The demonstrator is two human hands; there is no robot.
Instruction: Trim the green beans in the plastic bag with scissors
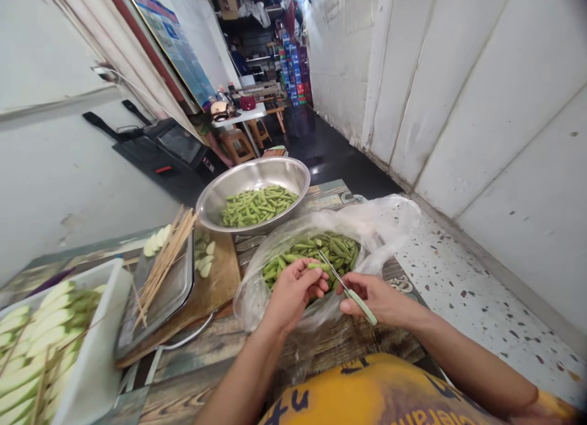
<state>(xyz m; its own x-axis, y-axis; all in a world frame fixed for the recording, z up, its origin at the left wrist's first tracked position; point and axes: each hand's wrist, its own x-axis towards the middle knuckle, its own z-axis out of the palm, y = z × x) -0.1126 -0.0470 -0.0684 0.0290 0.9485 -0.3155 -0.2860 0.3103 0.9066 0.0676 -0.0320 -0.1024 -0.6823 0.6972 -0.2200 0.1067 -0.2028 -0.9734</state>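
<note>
My left hand [300, 285] pinches a green soybean pod [321, 266] above an opened clear plastic bag [257, 290]. Inside the bag lies a heap of green pods [342, 247]. In my right hand [380, 299] is a pair of scissors [360, 304] with pale green handles, its blades pointing up and left beside the held pod. Whether the blades touch the pod, I cannot tell. Just beyond the bag stands a wide steel basin [211, 208] with more pods [259, 206] in it.
On the left, a metal tray [183, 284] with wooden skewers [167, 254] rests on a wooden cutting board [224, 278]. A white bin [103, 345] of skewered pale green slices stands nearer. A white panelled wall [458, 107] runs along the right.
</note>
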